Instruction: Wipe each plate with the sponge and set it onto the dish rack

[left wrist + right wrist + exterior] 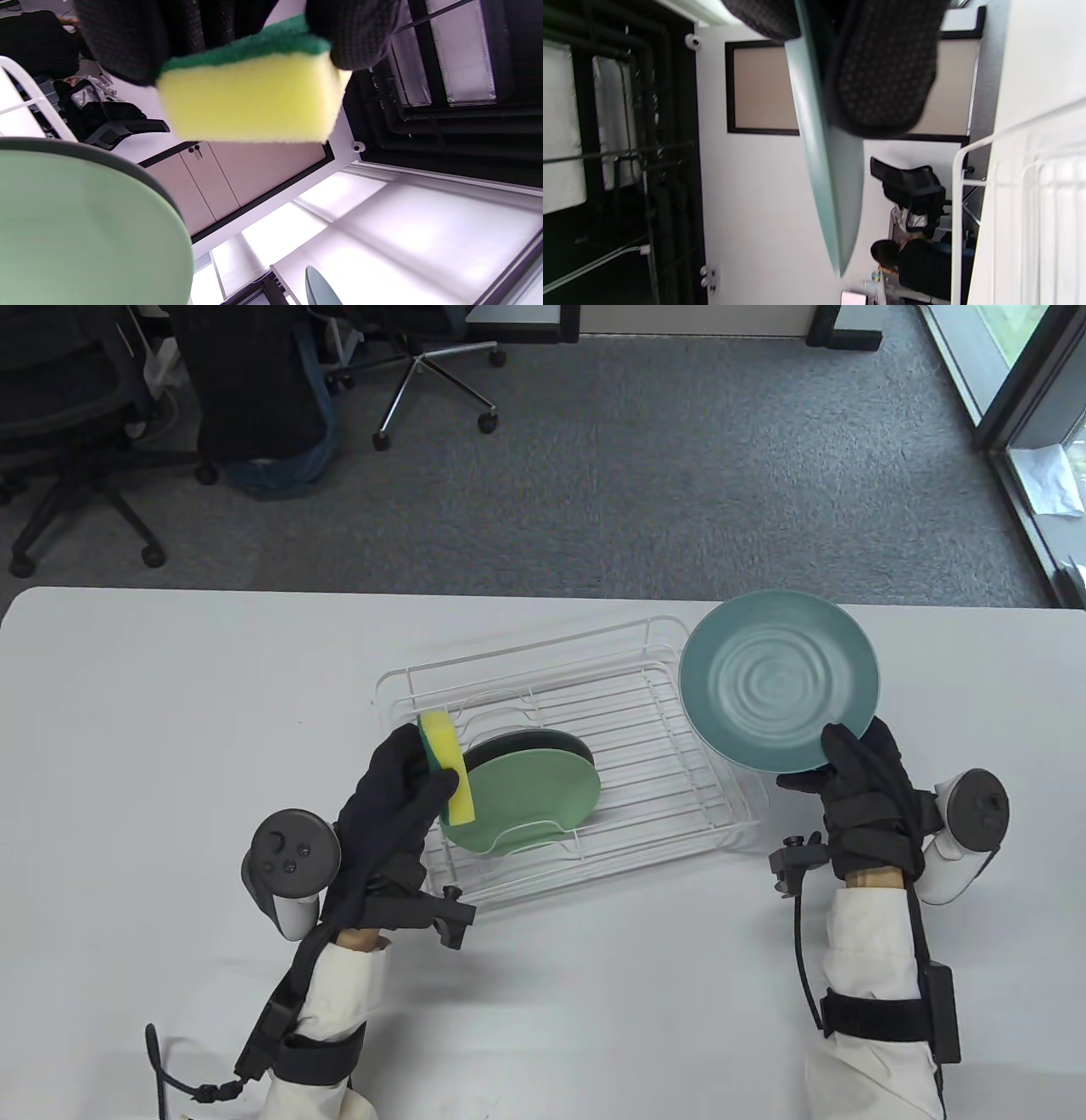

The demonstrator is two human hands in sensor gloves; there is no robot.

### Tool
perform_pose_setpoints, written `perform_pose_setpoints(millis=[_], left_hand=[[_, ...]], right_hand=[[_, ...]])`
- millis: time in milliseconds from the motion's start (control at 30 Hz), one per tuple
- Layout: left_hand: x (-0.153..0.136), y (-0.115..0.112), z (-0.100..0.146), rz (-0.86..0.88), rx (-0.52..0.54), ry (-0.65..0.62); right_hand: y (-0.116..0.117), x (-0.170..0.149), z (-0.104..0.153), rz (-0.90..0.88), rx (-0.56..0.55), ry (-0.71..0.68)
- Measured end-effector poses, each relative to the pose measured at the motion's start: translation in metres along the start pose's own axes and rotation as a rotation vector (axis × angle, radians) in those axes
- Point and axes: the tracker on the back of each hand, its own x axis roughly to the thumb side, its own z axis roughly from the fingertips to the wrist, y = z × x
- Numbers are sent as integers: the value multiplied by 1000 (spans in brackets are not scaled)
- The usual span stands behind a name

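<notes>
My right hand [836,768] pinches the lower rim of a teal plate [776,678] and holds it up beside the right end of the white wire dish rack [645,636]; the plate shows edge-on [825,169] under my fingers [882,67] in the right wrist view. My left hand [407,780] grips a yellow sponge with a green scrub side [448,763] at the rack's front left, just left of the racked plates. A light green plate [530,797] stands on edge in the rack, a dark plate [564,742] behind it. The sponge [250,93] and green plate [85,228] fill the left wrist view.
The rack sits mid-table on the white table [170,712], its right half holding nothing. Beyond the far table edge lie grey carpet and office chairs [76,415]. A person sits by a chair [916,254] far off in the right wrist view.
</notes>
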Motion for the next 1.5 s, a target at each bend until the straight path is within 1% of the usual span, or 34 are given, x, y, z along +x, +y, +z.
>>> perform_pose_setpoints(millis=[200,367,467,500,667,733,833,933,1033,1100,1167,1233,1333,1367,1433,1500], left_hand=[[25,-3,7,-83,-6,-110],[38,-10,13,-150,-27,-182],[43,-15,15,-195,-42,-212],[44,-16,15,-219,-45,-221],[52,-30,18,-461,-87,-279],[53,-36,19,-535,-117,-288],[53,-48,20,-690,-230,-278],[53,-60,21,-815,-308,-288],[52,-69,22,-821,-358,-299],[50,-76,25,-806,-389,-302],[50,-81,26,-804,-400,-310],[51,-84,28,-788,-393,-319],[53,-82,30,-788,-357,-330],[54,-81,30,-786,-336,-330],[54,-78,30,-788,-262,-337],[54,-73,30,-822,-213,-331]], right_hand=[[42,21,13,52,120,-67],[72,22,24,110,175,-88],[87,20,30,126,213,-101],[90,19,32,132,222,-107],[108,13,41,153,288,-115],[112,13,43,153,321,-117],[120,14,45,175,367,-140],[127,16,49,200,395,-160],[132,19,52,235,420,-188],[137,21,56,237,460,-208],[142,23,59,277,476,-226],[147,24,62,317,504,-250],[155,24,65,335,563,-270],[156,23,66,332,582,-271],[162,20,67,307,646,-262],[167,18,68,306,694,-254]])
